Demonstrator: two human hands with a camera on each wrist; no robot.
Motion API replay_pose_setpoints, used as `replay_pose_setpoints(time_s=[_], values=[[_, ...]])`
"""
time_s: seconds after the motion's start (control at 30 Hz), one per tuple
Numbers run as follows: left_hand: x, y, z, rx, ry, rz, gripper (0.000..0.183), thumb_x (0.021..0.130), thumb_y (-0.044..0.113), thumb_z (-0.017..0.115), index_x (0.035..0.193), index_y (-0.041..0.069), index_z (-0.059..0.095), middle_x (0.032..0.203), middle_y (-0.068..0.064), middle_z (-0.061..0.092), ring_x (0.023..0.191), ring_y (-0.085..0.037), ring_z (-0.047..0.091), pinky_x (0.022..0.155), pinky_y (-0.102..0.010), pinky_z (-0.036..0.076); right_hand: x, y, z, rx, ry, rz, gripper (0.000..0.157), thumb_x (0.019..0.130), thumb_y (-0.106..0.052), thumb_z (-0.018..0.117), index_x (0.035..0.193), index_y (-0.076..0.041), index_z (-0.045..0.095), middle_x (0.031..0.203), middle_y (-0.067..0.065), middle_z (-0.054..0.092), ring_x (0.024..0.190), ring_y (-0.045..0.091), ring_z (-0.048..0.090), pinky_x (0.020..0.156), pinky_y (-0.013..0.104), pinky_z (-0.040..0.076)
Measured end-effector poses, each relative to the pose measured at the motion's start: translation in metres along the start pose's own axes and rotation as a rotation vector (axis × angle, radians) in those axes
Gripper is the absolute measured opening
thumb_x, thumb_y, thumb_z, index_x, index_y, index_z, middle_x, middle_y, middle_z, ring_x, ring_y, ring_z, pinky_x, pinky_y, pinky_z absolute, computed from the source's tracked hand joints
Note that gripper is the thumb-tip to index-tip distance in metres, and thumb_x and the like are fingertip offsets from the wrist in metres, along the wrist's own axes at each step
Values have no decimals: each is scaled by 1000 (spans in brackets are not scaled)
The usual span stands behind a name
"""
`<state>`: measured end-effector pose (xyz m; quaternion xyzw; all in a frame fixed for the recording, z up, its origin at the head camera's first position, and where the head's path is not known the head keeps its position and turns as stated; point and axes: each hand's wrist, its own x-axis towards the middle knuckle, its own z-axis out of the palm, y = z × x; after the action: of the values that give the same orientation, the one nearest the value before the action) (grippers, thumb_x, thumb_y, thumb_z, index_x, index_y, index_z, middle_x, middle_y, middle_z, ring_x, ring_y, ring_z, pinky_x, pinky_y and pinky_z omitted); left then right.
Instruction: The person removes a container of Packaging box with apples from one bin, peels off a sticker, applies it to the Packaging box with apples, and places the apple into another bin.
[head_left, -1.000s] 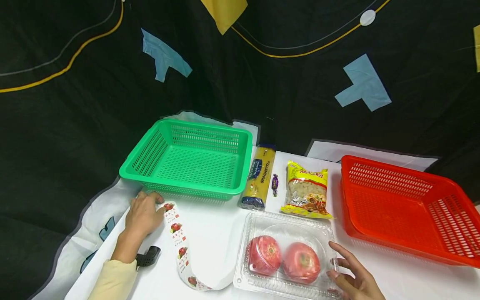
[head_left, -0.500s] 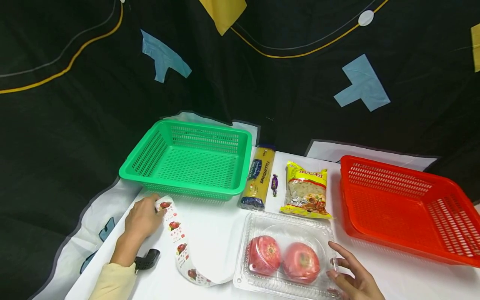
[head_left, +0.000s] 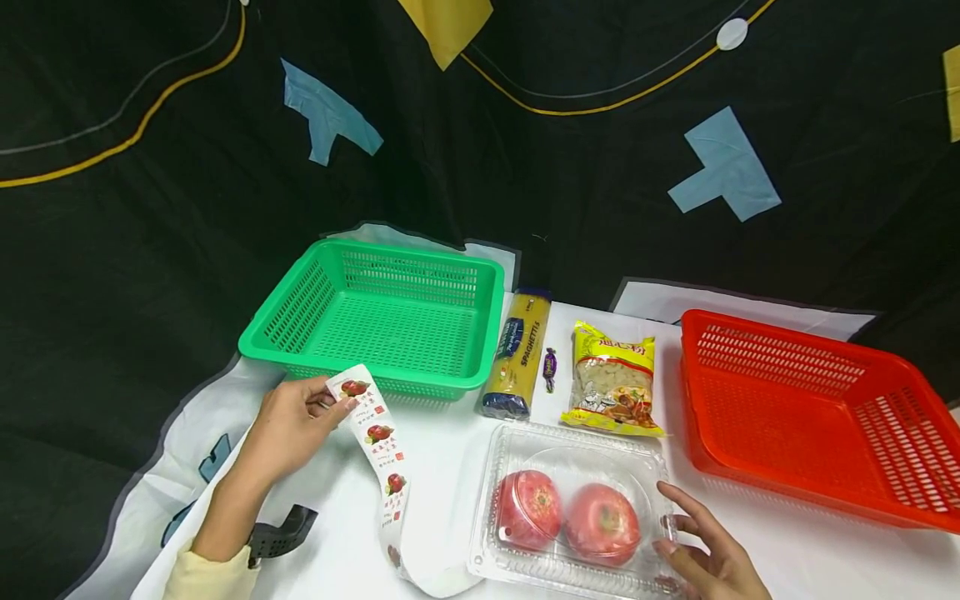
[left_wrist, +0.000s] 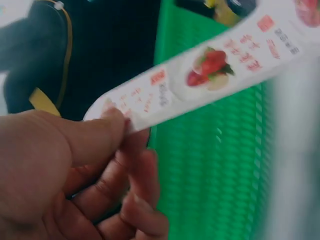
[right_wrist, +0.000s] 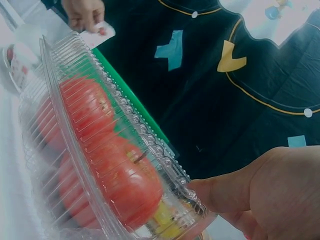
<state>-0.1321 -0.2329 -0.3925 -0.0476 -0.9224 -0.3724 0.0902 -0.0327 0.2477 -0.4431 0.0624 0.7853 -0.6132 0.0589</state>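
Observation:
Between thumb and fingers, my left hand (head_left: 288, 421) pinches the top end of a white strip of stickers (head_left: 378, 433) printed with red fruit. The strip hangs down, bends near the table and runs on to the front left corner of a clear plastic clamshell box (head_left: 485, 500). Closed inside the box are two red apples (head_left: 528, 510). My right hand (head_left: 708, 554) grips the box's right edge. In the right wrist view its thumb (right_wrist: 220, 195) lies on the ridged rim, and the other fingers are partly hidden behind the rim.
A green basket (head_left: 367, 383) stands behind the left hand, a red basket (head_left: 817, 492) at the right. Between them lie a spaghetti pack (head_left: 528, 342), a purple wrapped candy (head_left: 550, 371) and a yellow food bag (head_left: 615, 383). A black curtain (head_left: 525, 192) hangs behind.
My left hand has lifted the end of the sticker strip off the table and moved it right, over the green basket's front rim. The right hand and the box have stayed put.

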Motion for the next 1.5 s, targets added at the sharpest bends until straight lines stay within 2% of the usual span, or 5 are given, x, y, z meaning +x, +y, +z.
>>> replay_pose_setpoints(time_s=[0.47,0.63,0.97,1.23,1.5], values=[[3,81,-22,-311,77,146,14,93,17,69,89,3,73,76,-2,68,63,-19,61,56,-25,50,-4,-3,3,-5,21,-43,61,89,2,66,145,-11,45,114,25,50,80,25,67,64,38,57],[3,107,-26,-399,90,217,16,96,12,65,88,1,73,77,-2,70,63,-19,63,60,-24,52,-4,-4,0,-140,53,-96,60,88,-4,71,143,-13,49,127,18,52,98,13,61,70,32,56],[-2,159,-36,-414,-9,241,14,95,17,67,87,8,75,69,2,65,60,-20,59,52,-30,47,-3,-38,1,-386,136,-146,55,86,-15,77,137,-13,55,130,19,46,109,46,53,74,50,57],[-3,191,-27,-355,-172,236,10,92,22,72,87,14,76,63,1,60,57,-16,58,49,-33,49,-7,-97,15,-529,219,-383,40,85,-13,77,123,-20,67,122,-3,54,109,16,50,80,16,47],[-5,203,-4,-347,-306,306,15,93,22,70,78,18,73,59,6,57,49,-11,52,45,-28,44,-16,-150,44,-282,287,-844,31,80,4,78,109,-5,72,103,4,63,98,13,57,88,16,46]])
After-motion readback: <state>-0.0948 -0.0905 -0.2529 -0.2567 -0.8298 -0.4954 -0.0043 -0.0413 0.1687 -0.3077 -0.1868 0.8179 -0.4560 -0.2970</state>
